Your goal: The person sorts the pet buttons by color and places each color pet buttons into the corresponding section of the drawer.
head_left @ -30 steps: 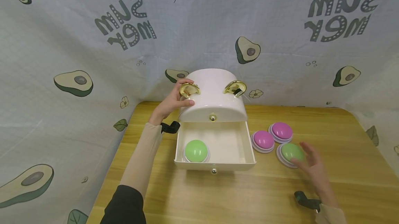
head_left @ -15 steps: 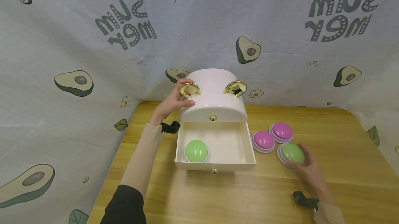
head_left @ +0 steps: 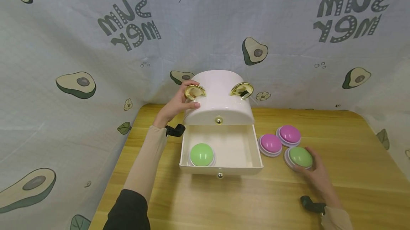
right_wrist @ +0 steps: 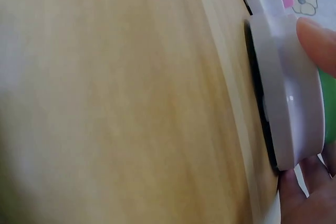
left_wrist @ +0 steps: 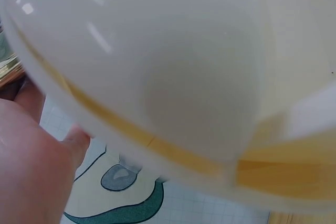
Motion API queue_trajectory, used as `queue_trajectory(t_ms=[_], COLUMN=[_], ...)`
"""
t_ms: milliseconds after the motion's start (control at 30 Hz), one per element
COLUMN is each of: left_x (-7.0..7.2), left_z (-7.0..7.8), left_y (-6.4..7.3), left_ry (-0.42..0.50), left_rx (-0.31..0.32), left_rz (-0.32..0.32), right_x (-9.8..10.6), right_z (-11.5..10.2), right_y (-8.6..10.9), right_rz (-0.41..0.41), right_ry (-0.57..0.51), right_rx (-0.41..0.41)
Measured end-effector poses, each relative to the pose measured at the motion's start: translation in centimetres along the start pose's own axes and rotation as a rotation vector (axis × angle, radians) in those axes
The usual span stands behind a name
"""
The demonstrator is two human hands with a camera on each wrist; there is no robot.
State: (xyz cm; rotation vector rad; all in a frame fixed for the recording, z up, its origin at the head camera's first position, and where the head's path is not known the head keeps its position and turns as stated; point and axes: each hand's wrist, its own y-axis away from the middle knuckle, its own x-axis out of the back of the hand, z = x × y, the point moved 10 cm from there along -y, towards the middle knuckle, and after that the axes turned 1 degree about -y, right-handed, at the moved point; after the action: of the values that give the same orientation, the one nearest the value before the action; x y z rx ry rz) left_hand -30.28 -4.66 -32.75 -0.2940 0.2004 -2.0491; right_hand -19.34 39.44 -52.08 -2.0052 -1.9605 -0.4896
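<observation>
A white drawer box (head_left: pixel 221 96) with two gold ears stands at the table's back, its lower drawer (head_left: pixel 238 151) pulled out. My left hand (head_left: pixel 177 103) holds the box's left side around the gold ear (head_left: pixel 194 92), thumb on the front; the left wrist view shows this hand beside the glossy white shell. One green push button (head_left: pixel 201 154) lies in the drawer's front left corner. On the table at right, my right hand (head_left: pixel 315 171) grips another green push button (head_left: pixel 300 157) between thumb and fingers, its white base (right_wrist: pixel 294 93) close to the tabletop.
Two magenta push buttons (head_left: pixel 271 143) sit right of the drawer, close beside the gripped green one. The wooden table (head_left: pixel 256 201) meets an avocado-print cloth (head_left: pixel 208 20) along its back. Small gold knobs (head_left: pixel 219 120) mark the drawer fronts.
My right hand has moved slightly left and closed its thumb and fingers about the green push button at right. The left hand and box have stayed in place.
</observation>
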Motion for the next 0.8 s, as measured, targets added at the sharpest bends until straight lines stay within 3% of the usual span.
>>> queue_trajectory(t_ms=[300,433,600,667,800], left_x=[0.0,-0.1,0.0,0.0,0.1], left_z=[-0.2,0.0,0.1,0.2,0.1], left_y=[0.0,0.0,0.0,0.0,0.0], left_ry=[0.017,-0.006,-0.019,-0.021,-0.018], left_rx=[0.017,0.002,-0.023,-0.028,-0.034], left_rz=[0.001,-0.006,-0.015,-0.015,-0.019], right_x=[0.3,0.6,1.4,1.6,1.7], right_z=[0.3,0.8,0.5,0.1,-0.9], right_y=[0.0,0.3,0.6,0.6,0.5], right_rz=[0.042,0.072,0.100,0.102,0.083], right_ry=[-0.026,-0.085,-0.084,-0.110,-0.267], right_rx=[0.007,-0.014,-0.018,-0.007,0.018])
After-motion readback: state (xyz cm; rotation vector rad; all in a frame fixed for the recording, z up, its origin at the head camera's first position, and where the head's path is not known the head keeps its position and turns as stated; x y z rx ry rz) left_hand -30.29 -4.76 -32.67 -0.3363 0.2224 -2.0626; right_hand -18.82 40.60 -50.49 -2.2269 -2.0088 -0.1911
